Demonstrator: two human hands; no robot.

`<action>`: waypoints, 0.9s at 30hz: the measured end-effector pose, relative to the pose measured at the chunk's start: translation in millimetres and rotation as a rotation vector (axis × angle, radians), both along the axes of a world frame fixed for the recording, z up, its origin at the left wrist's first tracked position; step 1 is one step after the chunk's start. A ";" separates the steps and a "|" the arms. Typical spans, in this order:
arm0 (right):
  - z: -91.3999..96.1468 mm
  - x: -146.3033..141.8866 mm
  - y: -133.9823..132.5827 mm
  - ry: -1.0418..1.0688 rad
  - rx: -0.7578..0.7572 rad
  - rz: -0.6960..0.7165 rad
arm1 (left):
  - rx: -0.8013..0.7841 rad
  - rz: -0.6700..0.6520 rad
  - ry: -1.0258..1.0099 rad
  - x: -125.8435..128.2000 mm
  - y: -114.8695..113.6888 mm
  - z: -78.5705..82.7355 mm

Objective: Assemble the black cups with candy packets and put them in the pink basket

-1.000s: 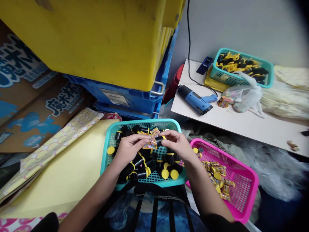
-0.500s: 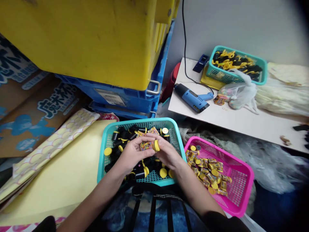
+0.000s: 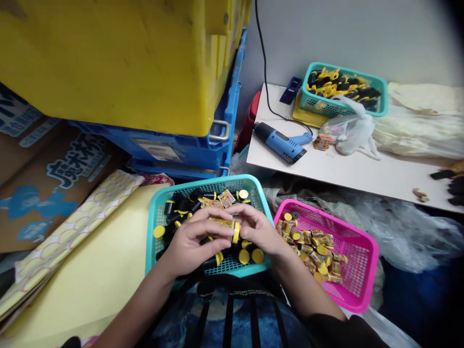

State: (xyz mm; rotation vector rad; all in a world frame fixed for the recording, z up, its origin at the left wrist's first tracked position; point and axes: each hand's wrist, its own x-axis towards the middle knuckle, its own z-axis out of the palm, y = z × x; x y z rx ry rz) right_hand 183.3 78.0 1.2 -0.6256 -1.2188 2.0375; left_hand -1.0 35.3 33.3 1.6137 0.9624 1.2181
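Hands over basket, wall seemingly grey

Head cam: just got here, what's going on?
A person's left hand holds a small cylinder with printed yellow wrap and yellow cap; the right hand's fingers are at the capped end. Both hands are over a turquoise plastic mesh basket of black, yellow-capped cylinders. A pink plastic mesh basket beside it holds a pile of printed ones. A blue-and-black pistol-shaped tool lies on the white tabletop.
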 end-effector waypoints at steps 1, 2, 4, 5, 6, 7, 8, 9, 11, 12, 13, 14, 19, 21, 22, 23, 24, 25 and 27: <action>1.1 0.5 -1.2 0.022 0.014 -0.003 | 0.048 0.008 0.033 0.2 -0.7 1.9; 1.5 0.9 -2.2 0.046 0.024 -0.008 | 0.087 0.008 0.058 0.8 -1.2 3.6; 1.2 1.1 -3.4 0.079 0.022 -0.007 | 0.143 -0.013 0.088 2.2 -1.7 6.4; 0.8 1.2 -3.4 0.083 0.013 0.003 | 0.159 -0.029 0.102 2.8 -1.6 7.6; 0.5 1.2 -3.1 0.083 0.002 0.016 | 0.168 -0.044 0.117 3.2 -1.4 8.6; 0.5 1.2 -2.7 0.084 -0.008 0.030 | 0.174 -0.058 0.127 3.4 -1.1 9.6; 0.7 1.1 -2.2 0.089 -0.017 0.045 | 0.178 -0.065 0.130 3.4 -0.6 10.5; 1.2 1.0 -1.8 0.094 -0.026 0.061 | 0.183 -0.073 0.132 3.4 -0.2 11.3; 3.0 0.2 -1.7 0.103 -0.044 0.084 | 0.189 -0.078 0.142 3.5 0.4 12.9; 3.9 -0.3 -2.1 0.110 -0.053 0.087 | 0.188 -0.077 0.152 3.7 0.5 13.5; 4.5 -0.9 -2.6 0.121 -0.059 0.085 | 0.186 -0.074 0.162 4.1 0.4 13.8; 4.7 -1.5 -3.4 0.137 -0.061 0.078 | 0.184 -0.066 0.171 4.8 0.1 13.7; -3.9 -4.4 -5.3 0.141 -0.059 0.002 | 0.153 0.003 0.165 9.0 -0.5 6.2; -10.0 -6.6 -5.1 0.111 -0.080 -0.052 | 0.089 0.046 0.150 10.0 1.6 2.5; -12.7 -8.1 -5.0 0.111 -0.098 -0.072 | 0.058 0.058 0.150 10.4 3.2 1.4; -15.0 -9.9 -5.1 0.119 -0.119 -0.082 | 0.036 0.059 0.154 10.8 4.9 0.8; -16.8 -11.9 -5.5 0.136 -0.141 -0.081 | 0.027 0.054 0.158 11.5 6.7 0.6; -18.1 -14.0 -6.0 0.154 -0.161 -0.075 | 0.027 0.052 0.162 12.4 8.4 0.8; -19.8 -17.5 -7.7 0.175 -0.182 -0.085 | 0.045 0.069 0.153 15.7 10.5 1.2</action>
